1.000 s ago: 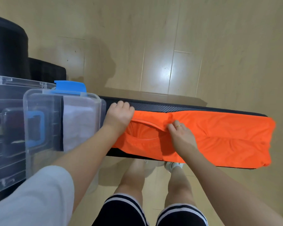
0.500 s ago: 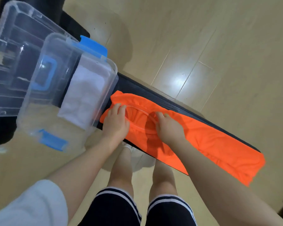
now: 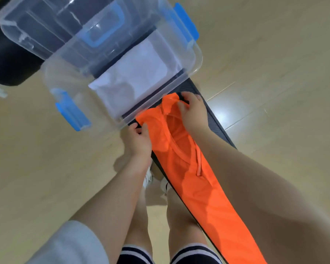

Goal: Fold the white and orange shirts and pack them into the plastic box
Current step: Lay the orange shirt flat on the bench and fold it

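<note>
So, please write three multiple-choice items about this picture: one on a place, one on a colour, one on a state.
1. Where does the folded white shirt lie?
A. inside the clear plastic box
B. on the wooden floor
C. over the person's arm

2. What colour are the latches of the box?
A. red
B. blue
C. green

3. In what state is the long orange shirt?
A. packed in the box
B. hanging on a hook
C. stretched along the narrow black board, gripped at its collar end

Key: 1 A, the white cloth shows through the clear walls. 2 B, the clips on the rim are blue. 3 C, the left hand and the right hand pinch the end beside the box.
</note>
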The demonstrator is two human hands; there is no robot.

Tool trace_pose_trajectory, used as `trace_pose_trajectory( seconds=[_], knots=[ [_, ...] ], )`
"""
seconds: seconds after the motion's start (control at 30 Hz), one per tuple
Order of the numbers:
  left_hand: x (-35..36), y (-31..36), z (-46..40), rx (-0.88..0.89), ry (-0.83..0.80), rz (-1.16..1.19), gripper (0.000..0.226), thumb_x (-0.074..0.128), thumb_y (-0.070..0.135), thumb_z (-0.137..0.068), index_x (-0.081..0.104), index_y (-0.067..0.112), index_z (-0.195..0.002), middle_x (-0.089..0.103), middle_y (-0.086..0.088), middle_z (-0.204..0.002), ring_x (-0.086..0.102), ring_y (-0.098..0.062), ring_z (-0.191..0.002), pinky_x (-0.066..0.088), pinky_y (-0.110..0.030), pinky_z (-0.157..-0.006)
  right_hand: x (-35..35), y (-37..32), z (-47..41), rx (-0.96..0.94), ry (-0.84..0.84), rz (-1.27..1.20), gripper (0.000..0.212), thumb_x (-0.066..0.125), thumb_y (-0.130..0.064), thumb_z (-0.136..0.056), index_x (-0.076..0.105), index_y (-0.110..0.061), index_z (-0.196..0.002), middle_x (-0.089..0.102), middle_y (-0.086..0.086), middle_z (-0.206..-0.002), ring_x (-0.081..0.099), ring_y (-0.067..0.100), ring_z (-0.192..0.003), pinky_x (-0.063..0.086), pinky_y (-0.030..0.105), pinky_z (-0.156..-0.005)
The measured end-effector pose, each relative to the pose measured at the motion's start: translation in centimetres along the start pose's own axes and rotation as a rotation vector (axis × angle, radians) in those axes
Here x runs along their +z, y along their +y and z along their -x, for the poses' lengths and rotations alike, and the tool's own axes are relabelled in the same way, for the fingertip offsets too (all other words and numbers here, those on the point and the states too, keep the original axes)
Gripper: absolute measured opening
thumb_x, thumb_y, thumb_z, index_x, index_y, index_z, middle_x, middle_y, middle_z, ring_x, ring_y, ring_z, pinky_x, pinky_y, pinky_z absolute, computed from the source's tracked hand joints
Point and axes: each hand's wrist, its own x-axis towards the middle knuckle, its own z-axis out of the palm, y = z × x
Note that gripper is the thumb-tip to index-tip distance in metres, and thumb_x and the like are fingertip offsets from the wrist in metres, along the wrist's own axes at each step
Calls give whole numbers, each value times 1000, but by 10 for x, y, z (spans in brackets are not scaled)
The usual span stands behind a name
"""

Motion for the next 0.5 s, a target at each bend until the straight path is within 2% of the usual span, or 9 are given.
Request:
trace_pose_trajectory(
  seconds=[0.07,0.1,0.17,0.23,0.3,0.33,0.37,0.43,0.5],
  knots=[
    [4,5,-12,6,22,-7,35,58,36,-86,64,2,-88,67,-24,-91,62,-41,-86,52,-43,-75,8,-4,-11,17,-33,-2,36,55,-22,-90,53,-10,-123,56,11,-121,53,23,-112,38,28,-90],
    [6,8,-19,-58,25,6,39,62,43,-79,66,5,-82,68,-23,-88,64,-40,-84,53,-44,-76,9,-6,-14,33,-47,-7,37,58,-24,-87,54,-10,-121,59,10,-116,54,23,-108,40,29,-89],
    [7,18,-25,-260,-31,128,47,69,51,-67,66,13,-92,70,-14,-100,66,-31,-89,54,-42,-86,7,-11,-19,53,-65,17,36,62,-23,-84,56,-8,-116,63,9,-107,57,21,-101,42,31,-86],
    [6,27,-22,-343,-144,327,42,69,35,-78,61,11,-112,66,-10,-111,62,-23,-90,52,-34,-86,-2,-13,-18,28,-58,91,24,62,-19,-81,63,-7,-102,67,9,-96,59,24,-92,45,33,-81],
    [-4,35,-5,-267,-239,405,22,63,21,-86,62,12,-107,66,-5,-101,61,-16,-82,51,-28,-77,-17,-10,-11,21,-66,61,7,63,-13,-79,65,-11,-85,62,3,-75,56,20,-76,45,31,-73],
    [-13,37,7,-184,-291,381,10,62,18,-87,64,15,-96,66,-1,-92,61,-14,-78,52,-25,-73,-28,-10,-4,14,-85,10,7,63,-10,-78,62,-17,-77,57,-3,-68,53,15,-69,43,29,-69],
    [-24,38,17,-88,-347,329,1,62,18,-87,63,18,-86,65,2,-84,61,-12,-75,53,-23,-70,-39,-9,3,3,-103,-52,18,63,-5,-77,59,-22,-73,54,-7,-65,51,9,-63,42,26,-66],
    [-43,39,34,92,-481,178,12,62,16,-86,60,24,-77,62,6,-76,59,-11,-73,49,-24,-67,-62,-12,22,-11,-148,-139,28,63,1,-76,56,-25,-69,53,-8,-63,49,-1,-52,41,17,-58],
    [-59,40,44,190,-579,119,15,61,11,-85,59,25,-79,60,5,-77,57,-12,-75,47,-27,-70,-78,-21,40,-39,-160,-117,28,62,3,-76,57,-25,-71,55,-6,-64,49,-3,-50,41,15,-57]
  ],
)
